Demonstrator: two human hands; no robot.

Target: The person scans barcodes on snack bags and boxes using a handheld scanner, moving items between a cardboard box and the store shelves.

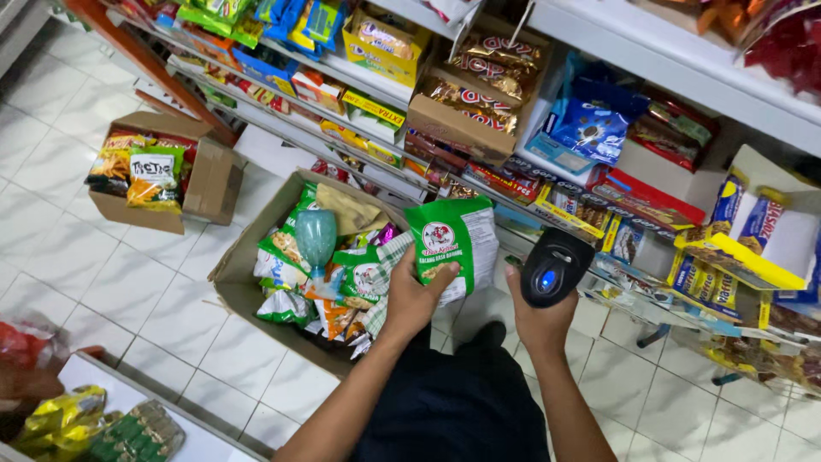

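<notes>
Green snack packet [449,244] sits at the centre of the frame, pinched along its lower edge by my left hand [415,299], thumb on the front and fingers wrapped behind it. My right hand [540,321], just right of centre, is clenched around the grip of a black barcode scanner [554,267] whose blue light faces up at me; the scanner's head is just beside the packet's right edge, though I cannot tell whether they touch. Below and left of the packet, an open cardboard box [235,269] rests on the white tiled floor [145,295], stuffed with more green packets and a clear plastic bottle [316,238]. A second, smaller carton [209,184] of snack bags stands in the upper left. Store shelves [599,26] packed with sachets and biscuit packs run across the top and right.
</notes>
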